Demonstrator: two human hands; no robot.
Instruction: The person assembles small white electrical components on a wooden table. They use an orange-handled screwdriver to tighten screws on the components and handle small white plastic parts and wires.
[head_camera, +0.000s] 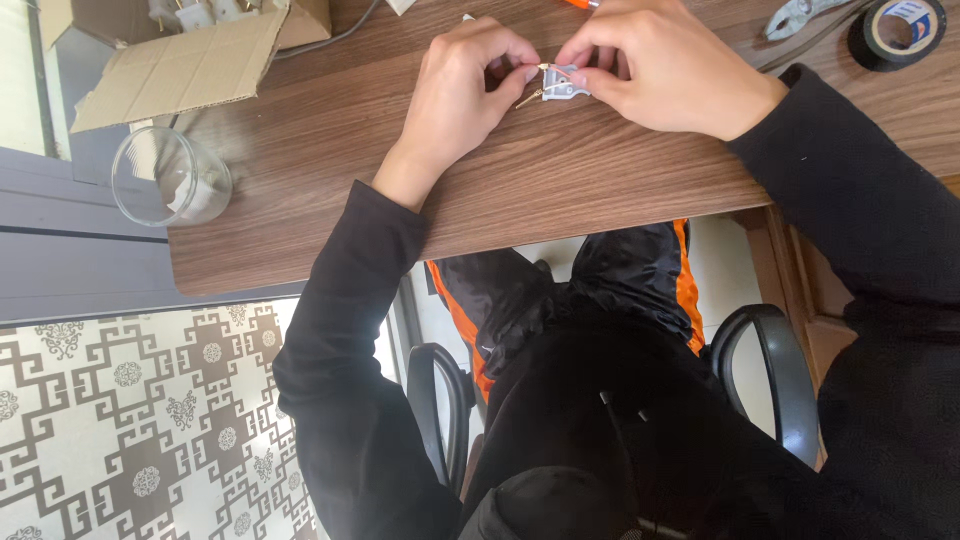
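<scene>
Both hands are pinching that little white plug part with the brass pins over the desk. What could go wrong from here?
1. The small white plug part is held only by fingertips of the left hand and right hand; a loose brass pin might slip out and roll off the desk.
2. The glass jar lies at the desk's corner; a left-elbow bump could knock it off.

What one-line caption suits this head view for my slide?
Both hands, left hand and right hand, pinch a small white plastic part over a wooden desk.
</scene>
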